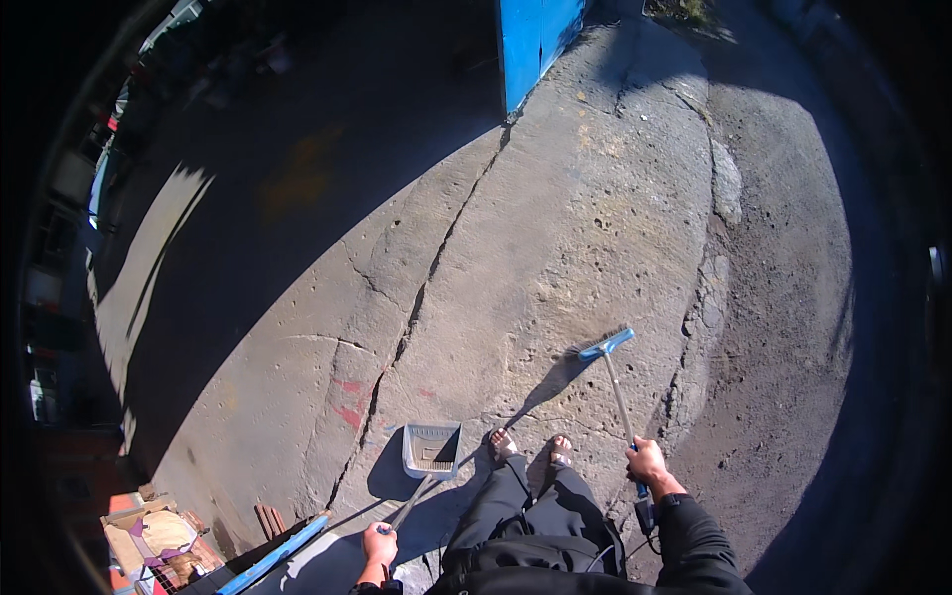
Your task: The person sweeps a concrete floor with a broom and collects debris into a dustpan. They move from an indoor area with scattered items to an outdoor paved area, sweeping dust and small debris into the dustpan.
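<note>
At right, dark-bristled broom [607,344] (blue-headed).

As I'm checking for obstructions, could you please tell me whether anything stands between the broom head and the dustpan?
Nothing visible does: only rough pavement and a shadow lie between the broom head and the dustpan. The left foot stands near that path, on the wearer's side.

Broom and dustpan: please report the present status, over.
Left grip closed on grey dustpan by its handle. Right grip closed on blue-headed broom. Both feet between dustpan and broom; long ground crack left of dustpan.
</note>
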`<action>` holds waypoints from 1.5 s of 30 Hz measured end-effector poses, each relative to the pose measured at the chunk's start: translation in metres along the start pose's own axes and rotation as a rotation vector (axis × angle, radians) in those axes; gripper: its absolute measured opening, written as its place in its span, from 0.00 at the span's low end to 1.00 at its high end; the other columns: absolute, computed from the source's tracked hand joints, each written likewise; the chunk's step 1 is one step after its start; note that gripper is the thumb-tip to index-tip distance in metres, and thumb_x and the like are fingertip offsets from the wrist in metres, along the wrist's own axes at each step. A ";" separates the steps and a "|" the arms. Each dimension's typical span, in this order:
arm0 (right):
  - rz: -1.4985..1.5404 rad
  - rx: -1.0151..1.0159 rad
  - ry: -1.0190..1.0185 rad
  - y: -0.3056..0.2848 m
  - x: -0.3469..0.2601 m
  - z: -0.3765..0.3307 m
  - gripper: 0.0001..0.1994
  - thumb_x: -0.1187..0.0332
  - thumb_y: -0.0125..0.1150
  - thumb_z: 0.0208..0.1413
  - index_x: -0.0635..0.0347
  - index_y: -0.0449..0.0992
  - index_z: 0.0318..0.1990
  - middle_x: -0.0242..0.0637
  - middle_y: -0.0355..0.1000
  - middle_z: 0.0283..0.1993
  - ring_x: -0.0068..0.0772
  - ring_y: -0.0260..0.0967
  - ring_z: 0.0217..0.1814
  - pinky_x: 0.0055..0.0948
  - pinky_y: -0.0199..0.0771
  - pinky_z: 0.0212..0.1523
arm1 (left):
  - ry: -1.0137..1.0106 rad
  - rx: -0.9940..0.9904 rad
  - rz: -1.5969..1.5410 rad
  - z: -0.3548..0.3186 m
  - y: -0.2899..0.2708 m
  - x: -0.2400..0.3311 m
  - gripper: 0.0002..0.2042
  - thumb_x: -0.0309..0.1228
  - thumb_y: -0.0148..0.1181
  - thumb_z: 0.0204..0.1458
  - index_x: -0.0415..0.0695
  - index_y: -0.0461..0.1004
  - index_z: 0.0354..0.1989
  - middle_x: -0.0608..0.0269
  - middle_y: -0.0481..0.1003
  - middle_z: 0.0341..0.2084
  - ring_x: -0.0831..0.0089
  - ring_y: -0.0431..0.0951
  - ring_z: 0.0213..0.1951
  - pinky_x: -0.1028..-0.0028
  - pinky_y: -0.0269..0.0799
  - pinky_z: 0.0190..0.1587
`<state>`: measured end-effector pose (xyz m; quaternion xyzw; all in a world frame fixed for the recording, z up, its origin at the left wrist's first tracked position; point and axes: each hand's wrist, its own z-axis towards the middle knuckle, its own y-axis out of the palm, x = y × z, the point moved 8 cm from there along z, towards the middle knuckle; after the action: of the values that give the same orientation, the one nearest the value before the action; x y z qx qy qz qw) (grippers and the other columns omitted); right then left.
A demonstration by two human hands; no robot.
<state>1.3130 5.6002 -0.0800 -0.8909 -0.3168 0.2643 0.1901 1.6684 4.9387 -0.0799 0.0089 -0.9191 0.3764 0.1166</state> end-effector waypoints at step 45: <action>0.622 0.066 0.187 -0.246 0.195 0.040 0.28 0.69 0.64 0.67 0.65 0.67 0.73 0.32 0.71 0.23 0.25 0.70 0.17 0.33 0.74 0.18 | 0.341 -0.093 0.097 -0.124 0.120 0.340 0.09 0.20 0.67 0.56 0.38 0.76 0.43 0.59 0.80 0.27 0.72 0.77 0.17 0.69 0.74 0.18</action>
<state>1.3042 5.9154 -0.0550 -0.9588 -0.0020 0.2366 0.1574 1.3509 5.1349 -0.0026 -0.1048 -0.9017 0.3348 0.2528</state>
